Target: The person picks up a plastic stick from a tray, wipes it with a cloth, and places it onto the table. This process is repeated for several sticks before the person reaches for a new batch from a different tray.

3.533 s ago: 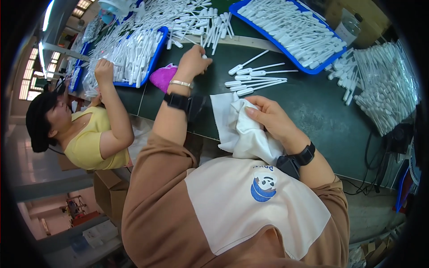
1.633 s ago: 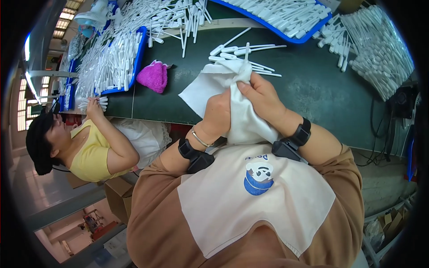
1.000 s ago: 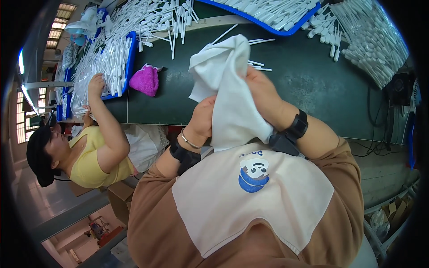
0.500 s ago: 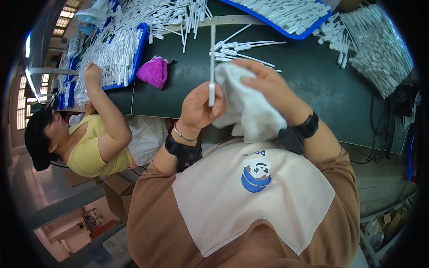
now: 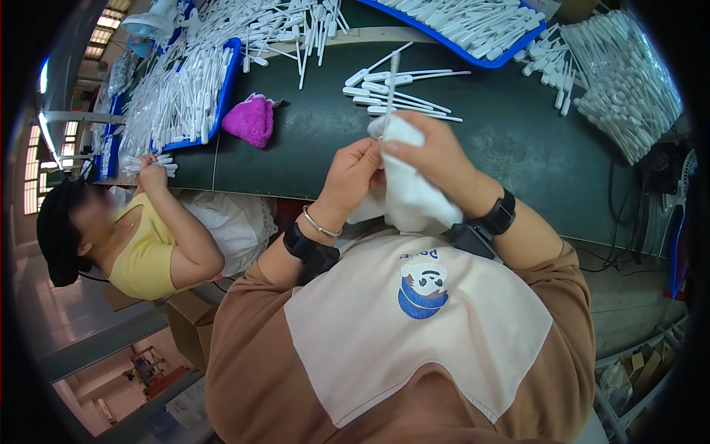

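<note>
My left hand (image 5: 350,176) is closed at the lower end of a slim white plastic stick (image 5: 393,83), which stands nearly upright with its top free; that lower end is hidden by fingers and cloth. Pressed around the stick's middle is a white cloth (image 5: 411,189), gripped by my right hand (image 5: 429,146). The rest of the cloth hangs down toward my apron. Just beyond both hands, several similar sticks with wider ends (image 5: 370,102) lie loosely on the dark green table (image 5: 303,133).
A blue tray (image 5: 226,96) full of white sticks stands left, another blue tray (image 5: 473,58) at the back. On the right lies a clear bag of sticks (image 5: 629,89). A magenta cloth (image 5: 250,120) rests near the left tray. A co-worker in yellow (image 5: 151,251) sits at left, holding sticks.
The stick has moved right, and the cloth now wraps it between my hands, which have come together. The co-worker's hand has lowered and now holds a bunch of sticks.
</note>
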The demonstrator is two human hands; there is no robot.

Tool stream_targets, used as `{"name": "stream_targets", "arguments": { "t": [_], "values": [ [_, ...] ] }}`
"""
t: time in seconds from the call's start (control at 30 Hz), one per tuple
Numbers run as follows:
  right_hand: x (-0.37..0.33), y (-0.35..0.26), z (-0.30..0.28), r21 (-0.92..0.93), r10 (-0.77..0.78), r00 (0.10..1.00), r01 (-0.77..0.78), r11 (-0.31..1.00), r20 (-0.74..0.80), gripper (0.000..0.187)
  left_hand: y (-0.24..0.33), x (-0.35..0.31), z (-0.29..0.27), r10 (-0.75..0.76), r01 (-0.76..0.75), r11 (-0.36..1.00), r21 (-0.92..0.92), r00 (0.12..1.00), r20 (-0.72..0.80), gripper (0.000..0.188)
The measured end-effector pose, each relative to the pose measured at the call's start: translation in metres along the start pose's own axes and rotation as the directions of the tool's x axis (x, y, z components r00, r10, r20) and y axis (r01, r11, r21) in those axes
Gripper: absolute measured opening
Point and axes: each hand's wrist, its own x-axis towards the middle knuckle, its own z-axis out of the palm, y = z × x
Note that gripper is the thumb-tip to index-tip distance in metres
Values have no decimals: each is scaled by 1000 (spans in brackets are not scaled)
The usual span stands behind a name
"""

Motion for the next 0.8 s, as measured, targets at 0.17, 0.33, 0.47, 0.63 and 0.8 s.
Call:
{"name": "stream_targets", "arguments": {
  "t": [0.17, 0.33, 0.47, 0.63, 0.8],
  "values": [
    [0, 14, 0, 26, -14, 1000, 14, 1000, 14, 26, -4, -2, 9, -180, 185, 958, -220, 983, 40, 27],
    [4, -1, -14, 356, -19, 977, 96, 930, -213, 18, 1, -12, 1, -259, 273, 960, -61, 949, 177, 27],
    [3, -2, -16, 418, -72, 972, 162, 894, -225, 19, 8, -13, -11, -217, 249, 963, -106, 945, 245, 27],
    [1, 1, -3, 90, -75, 997, 76, 993, -19, 19, 4, -9, -2, -215, 266, 878, -397, 962, 168, 28],
    [2, 19, 0, -102, -325, 945, 325, 940, 21, 20, 13, 3, 15, -270, 233, 885, -403, 962, -38, 22]
  ]
}}
